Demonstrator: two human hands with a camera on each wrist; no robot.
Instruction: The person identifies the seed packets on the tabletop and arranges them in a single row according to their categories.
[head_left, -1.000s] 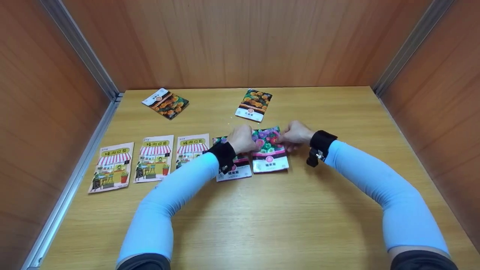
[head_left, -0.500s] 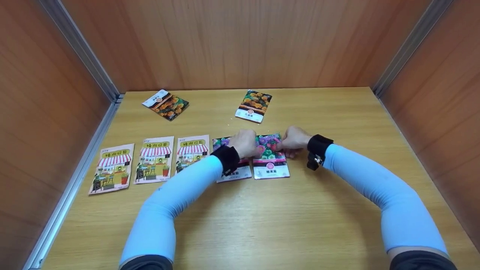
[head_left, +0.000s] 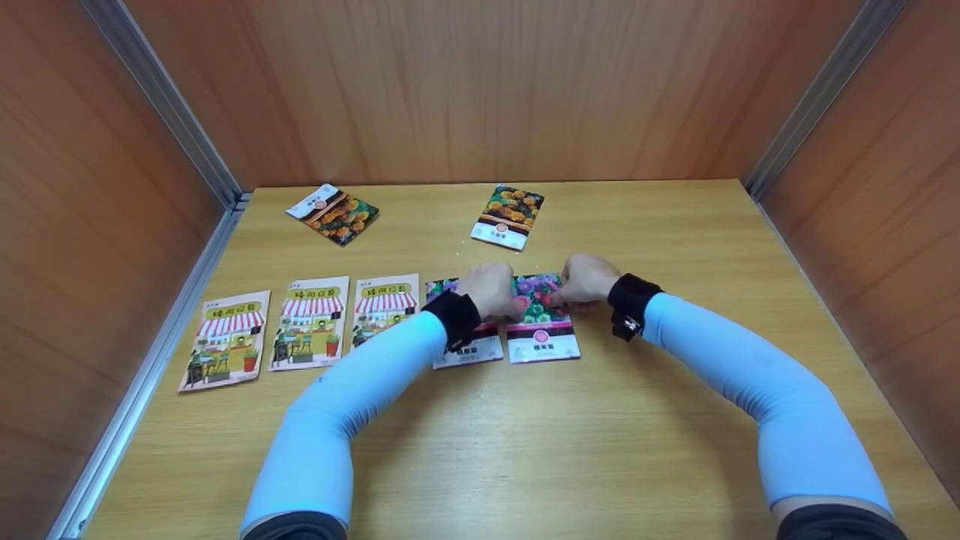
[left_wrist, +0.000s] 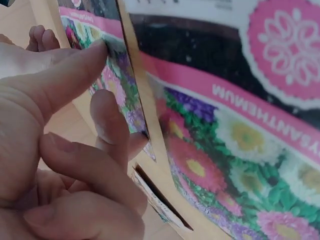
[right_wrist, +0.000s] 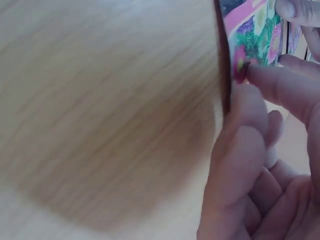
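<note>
Two pink-and-purple flower packets lie side by side in the head view. The right one [head_left: 541, 337] is between both hands. My left hand [head_left: 487, 289] grips its left edge, with the thumb on the printed face in the left wrist view. My right hand [head_left: 589, 279] pinches its right edge; in the right wrist view the fingers [right_wrist: 250, 107] are curled at that edge. My left hand and wrist hide part of the other flower packet [head_left: 469, 354], whose print fills the right of the left wrist view.
Three striped-awning packets [head_left: 225, 341] [head_left: 309, 322] [head_left: 386, 300] stand in a row to the left. Two orange-flower packets [head_left: 341, 214] [head_left: 510, 214] lie at the back of the table [head_left: 525, 450]. Wooden walls [head_left: 480, 90] enclose the back and sides.
The right flower packet has moved toward the viewer, and its lower edge now sits near that of its neighbour. Both hands have moved with it, keeping hold of its edges.
</note>
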